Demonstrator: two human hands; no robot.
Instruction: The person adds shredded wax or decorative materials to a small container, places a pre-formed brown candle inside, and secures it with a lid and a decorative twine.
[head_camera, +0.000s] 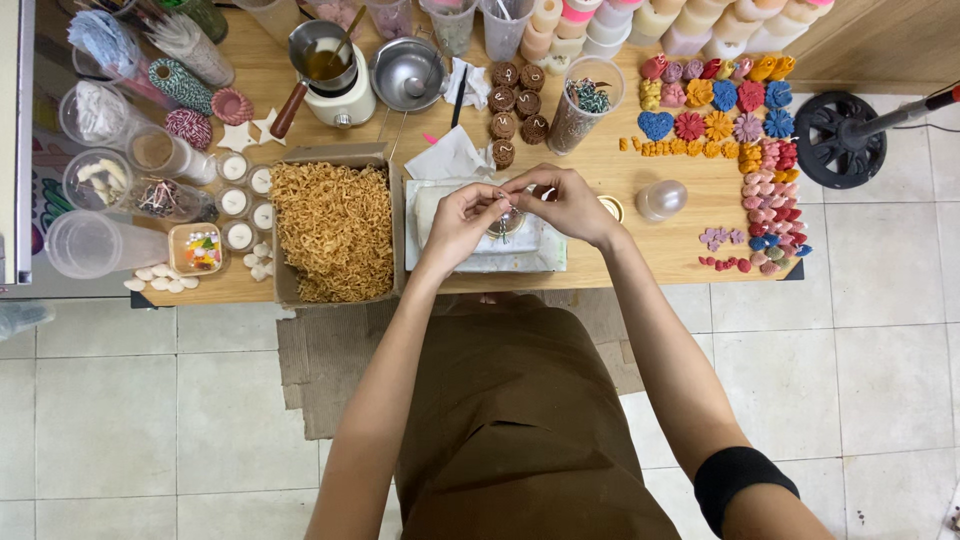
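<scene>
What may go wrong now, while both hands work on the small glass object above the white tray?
1. Both hands, left hand and right hand, pinch the small glass object with fingertips only; it might slip onto the white tray.
2. The round clear jar lies close to the right forearm; a sweep may roll it off.
3. The cardboard box of shredded paper overhangs the table edge and might tip.

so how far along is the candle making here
Looks done: rows of coloured flower and heart wax shapes at the table's right, brown round pieces and filled tealights. In hand: left hand and right hand pinch a small item, too hidden to name, over a white tray. Seemingly left: the box of shredded filler and the pot on the warmer.
</scene>
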